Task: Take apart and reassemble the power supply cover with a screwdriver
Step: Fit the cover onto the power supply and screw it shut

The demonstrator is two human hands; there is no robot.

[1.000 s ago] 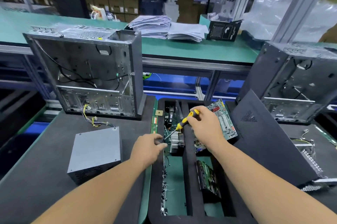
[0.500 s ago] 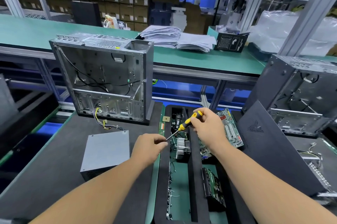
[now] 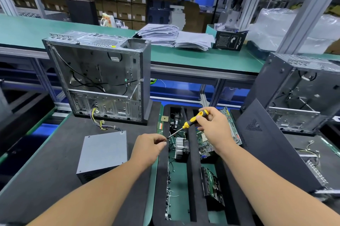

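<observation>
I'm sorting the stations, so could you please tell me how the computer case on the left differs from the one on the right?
The left computer case stands square-on, its open side facing the camera; the right computer case is seen at an angle and cut off by the frame edge. A yellow-and-black cable bundle trails from the left case; a dark side panel leans before the right. Both are stripped metal shells with loose wires.

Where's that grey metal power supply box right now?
In the head view, the power supply lies on the dark mat at lower left, just in front of the open computer case and left of the left hand, untouched.
</observation>
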